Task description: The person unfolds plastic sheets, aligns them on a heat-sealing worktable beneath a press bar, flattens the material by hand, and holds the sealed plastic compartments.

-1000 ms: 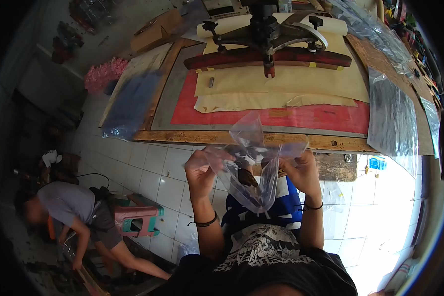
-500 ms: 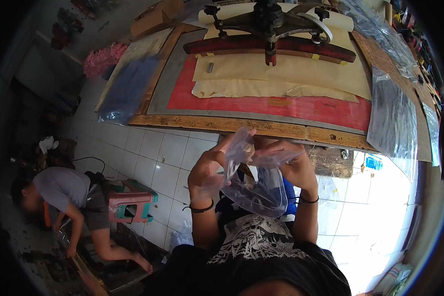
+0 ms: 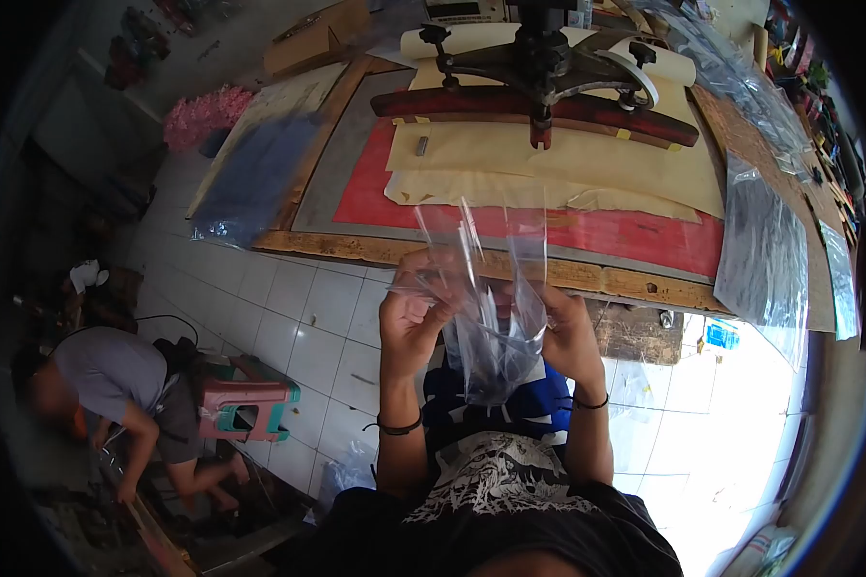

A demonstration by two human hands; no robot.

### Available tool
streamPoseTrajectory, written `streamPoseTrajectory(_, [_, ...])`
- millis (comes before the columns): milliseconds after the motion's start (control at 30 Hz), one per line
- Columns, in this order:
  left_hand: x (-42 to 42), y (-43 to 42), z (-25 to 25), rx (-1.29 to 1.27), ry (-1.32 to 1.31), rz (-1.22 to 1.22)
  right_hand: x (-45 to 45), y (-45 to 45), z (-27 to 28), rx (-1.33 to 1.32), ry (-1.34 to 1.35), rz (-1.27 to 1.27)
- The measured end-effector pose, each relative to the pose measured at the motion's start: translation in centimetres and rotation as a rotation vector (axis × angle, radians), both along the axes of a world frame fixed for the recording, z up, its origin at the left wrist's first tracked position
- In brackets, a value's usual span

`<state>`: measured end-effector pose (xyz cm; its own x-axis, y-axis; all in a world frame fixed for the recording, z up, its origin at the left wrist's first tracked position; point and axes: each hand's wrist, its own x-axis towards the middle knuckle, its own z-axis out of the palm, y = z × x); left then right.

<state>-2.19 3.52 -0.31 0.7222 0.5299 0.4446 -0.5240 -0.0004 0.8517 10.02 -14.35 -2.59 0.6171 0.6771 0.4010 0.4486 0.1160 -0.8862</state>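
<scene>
A clear plastic bag (image 3: 494, 351) is spread between my two hands, in front of my shirt and at the near edge of the workbench. Its upper corners stand up and overlap the bench edge. My left hand (image 3: 414, 313) pinches the bag's left side, with the fingers partly behind the film. On the other side my right hand (image 3: 570, 337) is closed on the right edge, its fingertips partly hidden by the plastic. Glare on the film hides whether anything is inside.
The wooden-edged workbench (image 3: 356, 246) bears a red sheet (image 3: 635, 234), tan paper (image 3: 510, 144) and a black metal press frame (image 3: 548, 67). Plastic sheets hang at right (image 3: 760, 240) and lie at left (image 3: 255, 178). Another person (image 3: 115, 370) bends beside a stool (image 3: 245, 404).
The bag has gone from bunched and rounded to more upright and stretched, its corners rising over the bench edge. My hands have turned more upright. The view has shifted slightly.
</scene>
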Motion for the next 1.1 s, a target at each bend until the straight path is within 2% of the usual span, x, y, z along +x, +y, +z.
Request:
streamPoseTrajectory(67, [-0.3,-0.4,-1.0,-0.097,-0.034,0.000,-0.5,0.4,-0.4,0.019,0.076,-0.029])
streamPoseTrajectory(167, [-0.2,1.0,-2.5,0.118,-0.105,0.102,-0.4,0.2,-1.3,0.020,0.115,-0.060])
streamPoseTrajectory(233, [-0.1,0.9,-2.5,0.108,-0.061,0.148,-0.1,-0.5,-0.1,-0.037,0.036,-0.073])
streamPoseTrajectory(367, [0.1,0.6,-2.0,0.085,0.095,0.206,-0.6,-0.5,2.1,-0.102,0.132,-0.024])
streamPoseTrajectory(467, [0.2,0.1,-1.0,0.104,0.206,0.259,-0.8,0.0,1.6,-0.072,0.129,0.026])
streamPoseTrajectory(533, [-0.1,0.4,-2.2,0.129,0.176,0.174,-0.9,0.5,1.1,-0.044,0.153,0.038])
streamPoseTrajectory(633, [-0.1,-0.1,-2.4,0.055,0.139,0.036,-0.6,1.1,0.1,-0.026,0.045,-0.102])
streamPoseTrajectory(700, [-0.1,0.3,-3.9,0.022,0.141,0.029,-0.4,0.5,-0.2,-0.039,0.120,-0.052])
streamPoseTrajectory(767, [0.0,0.8,-4.1,0.095,0.228,0.117,0.2,0.5,-2.3,-0.045,0.090,-0.065])
streamPoseTrajectory(867, [1.5,0.4,-2.5,0.094,0.219,0.231,-0.6,1.0,0.6,0.005,0.152,-0.083])
streamPoseTrajectory(900, [1.9,0.0,-1.7,0.075,0.198,0.267,-0.6,1.1,0.6,-0.025,0.099,-0.133])
streamPoseTrajectory(1000, [1.8,0.0,-0.5,0.232,0.291,0.296,-0.8,1.6,0.0,-0.073,0.002,-0.295])
streamPoseTrajectory(1100, [1.8,0.7,-1.6,0.178,0.317,0.308,-0.6,2.0,-0.1,-0.007,-0.067,-0.338])
